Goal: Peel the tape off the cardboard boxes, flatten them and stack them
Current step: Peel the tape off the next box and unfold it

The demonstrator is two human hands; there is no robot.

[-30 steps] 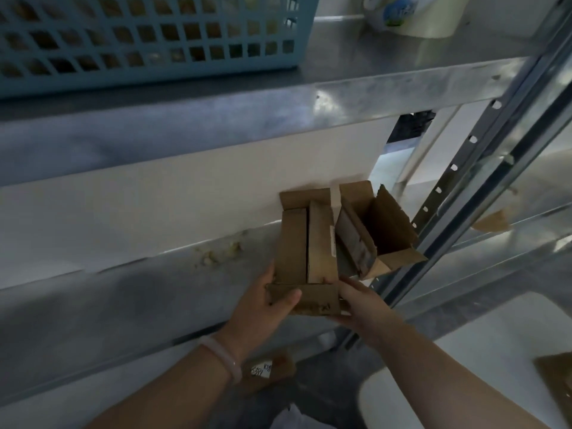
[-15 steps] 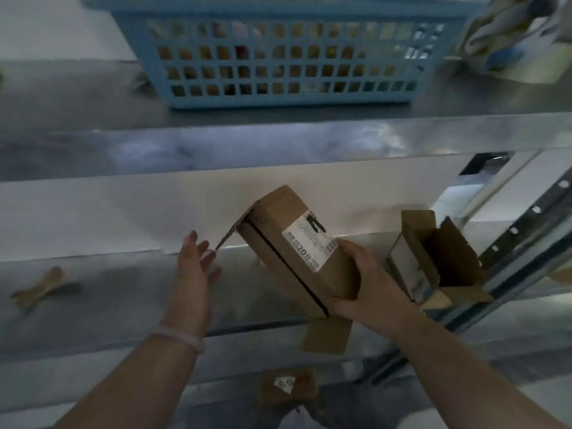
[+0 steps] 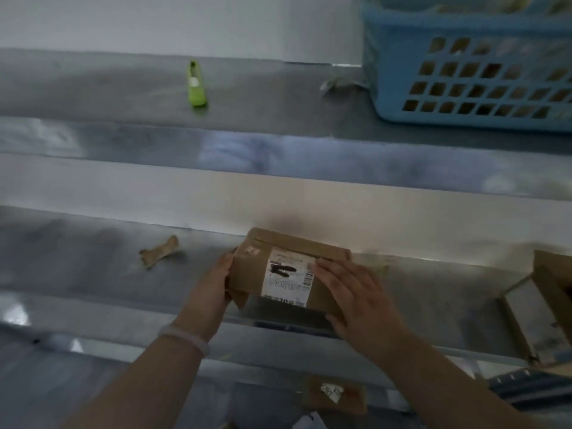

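A small brown cardboard box (image 3: 288, 261) with a white shipping label lies near the front edge of the lower metal shelf (image 3: 93, 274). My left hand (image 3: 213, 286) grips its left end, where a flap hangs loose. My right hand (image 3: 356, 295) lies over its right end and front corner, thumb under the edge. A second cardboard box (image 3: 538, 308), open and tilted, sits on the same shelf at the far right, partly cut off by the frame.
A crumpled wad of brown tape (image 3: 159, 252) lies on the lower shelf to the left. The upper shelf holds a green tool (image 3: 195, 85) and a blue plastic basket (image 3: 470, 66). A flat cardboard piece (image 3: 334, 394) with a label lies below.
The box was carried left from beside the open box and turned label up. My left hand, which was free half a second ago, now holds its left end. The view swung left.
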